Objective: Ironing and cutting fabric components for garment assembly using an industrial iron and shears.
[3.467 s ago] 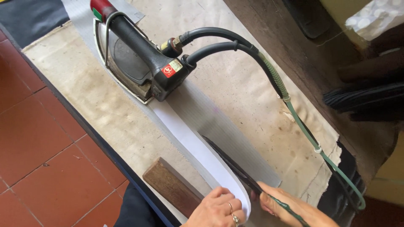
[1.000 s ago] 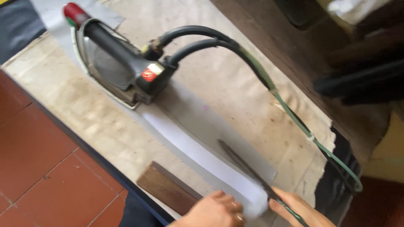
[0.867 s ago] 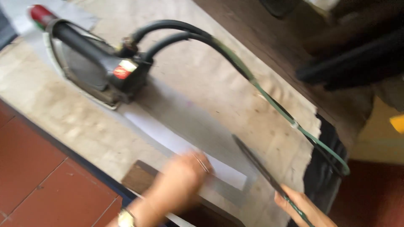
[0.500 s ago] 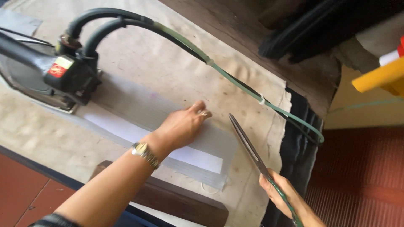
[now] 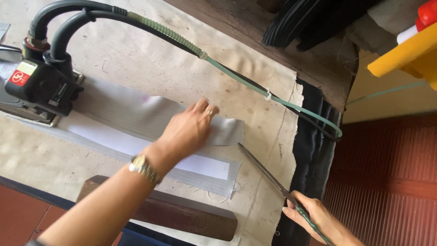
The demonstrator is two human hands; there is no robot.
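A closed grip is kept on the long scissors (image 5: 268, 175) by the right hand (image 5: 318, 218), blades together and laid across the paper-covered surface (image 5: 136, 59). The left hand (image 5: 189, 130) is pressed flat and open on the grey fabric strip (image 5: 136, 114), above the white strip (image 5: 136, 146). The steam iron (image 5: 36, 89) is parked at the strip's far end; a wooden block (image 5: 182, 216) is seen near the edge.

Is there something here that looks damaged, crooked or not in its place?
The padded cover on the table is stained, and its right edge is frayed. Loose threads hang from the grey fabric strip's end. Nothing else stands out.
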